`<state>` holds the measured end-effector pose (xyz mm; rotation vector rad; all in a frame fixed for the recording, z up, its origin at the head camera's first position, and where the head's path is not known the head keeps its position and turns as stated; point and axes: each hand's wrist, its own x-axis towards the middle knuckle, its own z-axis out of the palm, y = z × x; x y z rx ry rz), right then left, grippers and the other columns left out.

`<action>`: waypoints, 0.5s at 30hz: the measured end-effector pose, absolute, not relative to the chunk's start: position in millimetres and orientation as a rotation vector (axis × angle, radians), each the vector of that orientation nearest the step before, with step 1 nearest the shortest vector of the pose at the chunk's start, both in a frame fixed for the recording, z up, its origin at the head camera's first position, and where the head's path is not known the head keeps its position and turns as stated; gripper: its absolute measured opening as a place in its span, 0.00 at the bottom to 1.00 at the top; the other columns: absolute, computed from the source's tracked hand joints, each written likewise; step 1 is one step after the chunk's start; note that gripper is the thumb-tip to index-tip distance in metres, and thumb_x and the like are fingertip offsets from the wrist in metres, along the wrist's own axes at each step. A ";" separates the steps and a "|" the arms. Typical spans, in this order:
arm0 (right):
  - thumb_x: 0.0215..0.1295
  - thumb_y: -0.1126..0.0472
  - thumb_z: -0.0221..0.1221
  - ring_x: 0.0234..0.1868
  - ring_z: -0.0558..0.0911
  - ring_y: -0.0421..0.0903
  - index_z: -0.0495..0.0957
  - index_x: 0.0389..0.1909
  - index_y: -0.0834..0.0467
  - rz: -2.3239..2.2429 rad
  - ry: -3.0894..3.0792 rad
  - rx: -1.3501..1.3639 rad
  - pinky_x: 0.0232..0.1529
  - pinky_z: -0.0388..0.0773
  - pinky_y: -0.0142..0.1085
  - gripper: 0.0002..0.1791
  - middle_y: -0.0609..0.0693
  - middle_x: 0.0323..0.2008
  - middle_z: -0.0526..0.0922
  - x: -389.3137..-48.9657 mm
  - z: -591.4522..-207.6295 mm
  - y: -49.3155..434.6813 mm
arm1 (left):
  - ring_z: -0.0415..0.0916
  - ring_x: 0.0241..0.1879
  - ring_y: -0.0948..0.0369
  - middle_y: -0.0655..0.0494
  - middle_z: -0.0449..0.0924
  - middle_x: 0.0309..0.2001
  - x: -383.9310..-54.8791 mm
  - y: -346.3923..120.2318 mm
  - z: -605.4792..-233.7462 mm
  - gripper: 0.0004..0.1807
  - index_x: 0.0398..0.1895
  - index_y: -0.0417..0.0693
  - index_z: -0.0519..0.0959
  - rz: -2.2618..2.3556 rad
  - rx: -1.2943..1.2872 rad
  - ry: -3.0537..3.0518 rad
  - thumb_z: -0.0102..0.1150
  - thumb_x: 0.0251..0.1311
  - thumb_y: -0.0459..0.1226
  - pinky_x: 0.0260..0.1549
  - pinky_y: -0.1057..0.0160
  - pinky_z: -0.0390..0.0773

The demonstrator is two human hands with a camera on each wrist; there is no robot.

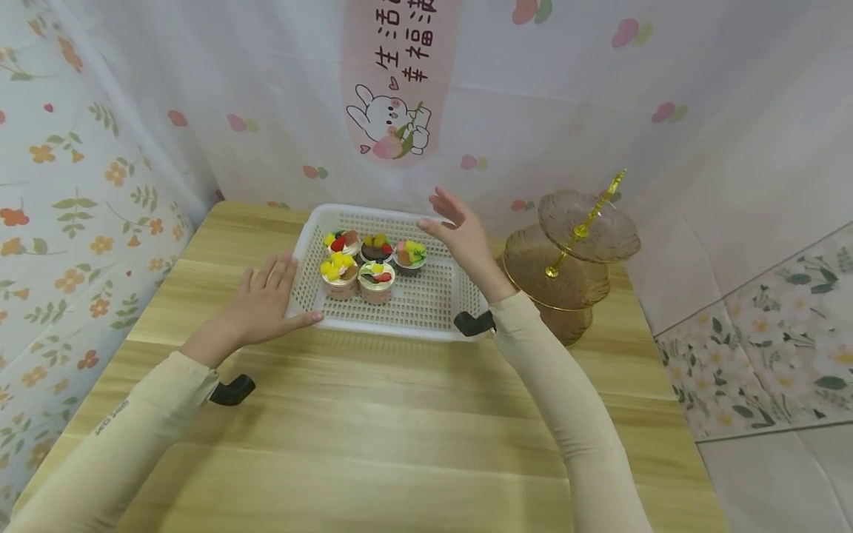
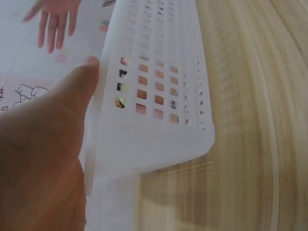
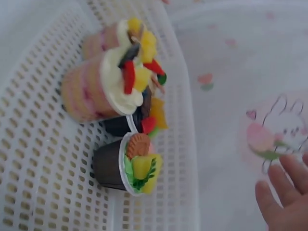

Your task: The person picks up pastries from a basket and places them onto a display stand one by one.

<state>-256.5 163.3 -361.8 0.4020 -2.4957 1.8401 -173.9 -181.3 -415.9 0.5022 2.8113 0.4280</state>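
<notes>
A white plastic basket (image 1: pixel 426 334) with a lattice of small holes stands on the table. Several fruit-topped dessert cups are grouped in its left part, among them a cup with yellow pieces on top (image 1: pixel 340 275) and a dark cup with a biscuit (image 3: pixel 109 166). Along the left rim lies my left hand (image 1: pixel 260 307), its fingers straight and its thumb at the front corner; the left wrist view shows that thumb by the basket wall. Above the basket's right part my right hand (image 1: pixel 461 235) is raised with fingers spread, apart from the cups and holding nothing.
Just right of the basket stands a three-tier stand (image 1: pixel 556 274) with brownish see-through plates and a gold handle (image 1: pixel 616 181). A patterned cloth (image 1: pixel 573 96) hangs behind the wooden table (image 1: pixel 400 429), and a flowered one (image 1: pixel 87 222) hangs at the left.
</notes>
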 end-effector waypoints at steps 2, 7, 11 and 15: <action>0.63 0.51 0.67 0.71 0.70 0.43 0.64 0.73 0.48 1.890 -2.511 0.370 0.71 0.67 0.44 0.38 0.49 0.70 0.73 -266.3 -364.1 159.7 | 0.24 0.78 0.36 0.35 0.26 0.79 -173.9 -182.0 -416.5 0.65 0.78 0.33 0.31 0.450 0.476 2.813 0.47 0.59 0.72 0.69 0.27 0.28; 0.63 0.50 0.67 0.70 0.71 0.44 0.69 0.69 0.48 2.021 -2.535 0.303 0.73 0.64 0.45 0.34 0.49 0.68 0.74 -287.1 -378.0 158.3 | 0.25 0.78 0.35 0.35 0.25 0.79 -174.7 -180.4 -414.3 0.65 0.77 0.33 0.29 0.402 0.444 2.793 0.45 0.60 0.72 0.70 0.27 0.30; 0.64 0.57 0.66 0.69 0.72 0.48 0.70 0.68 0.52 2.134 -2.530 0.220 0.74 0.63 0.46 0.32 0.55 0.68 0.73 -298.5 -396.8 162.2 | 0.25 0.78 0.35 0.34 0.26 0.79 -176.5 -178.8 -414.6 0.65 0.77 0.32 0.30 0.379 0.446 2.790 0.44 0.60 0.72 0.70 0.27 0.31; 0.65 0.61 0.64 0.71 0.70 0.52 0.67 0.70 0.58 2.172 -2.572 0.135 0.73 0.64 0.46 0.33 0.60 0.71 0.69 -304.6 -418.7 166.0 | 0.25 0.78 0.35 0.33 0.27 0.79 -176.7 -178.8 -416.0 0.66 0.77 0.32 0.29 0.400 0.438 2.780 0.44 0.60 0.73 0.70 0.27 0.30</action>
